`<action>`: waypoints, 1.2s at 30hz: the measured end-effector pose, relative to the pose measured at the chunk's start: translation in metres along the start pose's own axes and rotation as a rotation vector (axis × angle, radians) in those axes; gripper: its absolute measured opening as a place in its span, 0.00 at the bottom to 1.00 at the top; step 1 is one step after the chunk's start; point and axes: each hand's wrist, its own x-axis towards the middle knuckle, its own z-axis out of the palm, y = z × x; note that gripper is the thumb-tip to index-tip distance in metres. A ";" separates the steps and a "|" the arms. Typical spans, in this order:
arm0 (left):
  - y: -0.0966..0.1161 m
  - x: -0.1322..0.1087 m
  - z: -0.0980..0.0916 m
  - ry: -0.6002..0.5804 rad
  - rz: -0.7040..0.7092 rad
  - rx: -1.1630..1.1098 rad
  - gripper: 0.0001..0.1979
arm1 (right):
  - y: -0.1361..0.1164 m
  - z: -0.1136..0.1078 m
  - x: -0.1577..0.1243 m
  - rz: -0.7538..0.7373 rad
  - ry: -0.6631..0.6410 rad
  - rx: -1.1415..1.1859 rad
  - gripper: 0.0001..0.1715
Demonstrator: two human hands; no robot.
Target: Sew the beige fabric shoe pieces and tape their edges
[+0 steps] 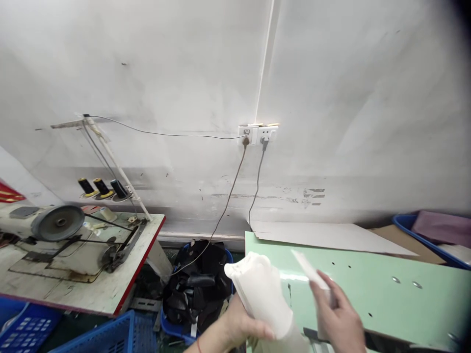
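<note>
My left hand point(245, 323) is closed round a stack of white scallop-edged sheets point(263, 289), with the thumb lying across its front. The stack tilts up to the left, and its lower end runs out of the picture. Over the green tabletop, my right hand point(336, 314) grips a thin white strip point(305, 264) between thumb and fingers. The strip is blurred, so its material is unclear. A gap separates the strip from the stack.
A green table point(368, 279) lies under my hands, with a white board point(324, 235) along its back. At left stands a sewing machine point(59, 235) with thread spools point(103, 189). Black scraps point(198, 279) fill a blue tub on the floor. Cords hang from a wall socket point(257, 135).
</note>
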 end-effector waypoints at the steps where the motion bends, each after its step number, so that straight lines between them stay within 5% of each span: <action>1: -0.002 0.003 -0.004 0.072 0.016 0.030 0.38 | -0.007 -0.005 -0.006 0.025 0.045 0.002 0.42; 3: -0.006 0.009 -0.008 0.169 0.039 0.026 0.37 | -0.020 -0.004 -0.027 -0.011 0.054 0.037 0.38; 6: -0.010 0.012 -0.007 0.102 0.034 -0.103 0.39 | -0.027 0.022 -0.060 -0.286 -0.235 0.165 0.34; 11: -0.012 0.003 -0.003 0.060 0.005 -0.128 0.38 | -0.022 0.048 -0.064 -0.011 -0.374 0.273 0.59; 16: -0.017 0.002 -0.009 0.119 0.029 -0.183 0.38 | -0.025 0.036 -0.052 0.130 -0.361 0.489 0.57; 21: -0.020 0.005 -0.008 0.204 0.077 -0.172 0.39 | -0.017 0.044 -0.057 0.160 -0.409 0.585 0.67; 29: -0.025 0.005 -0.015 0.391 0.033 0.208 0.45 | 0.009 0.052 -0.054 0.529 -0.538 0.830 0.60; 32: -0.026 0.005 -0.015 0.388 -0.006 0.253 0.45 | 0.014 0.058 -0.057 0.544 -0.537 0.873 0.65; 36: -0.021 0.003 -0.011 0.326 -0.041 0.231 0.44 | 0.010 0.060 -0.057 0.595 -0.507 0.933 0.58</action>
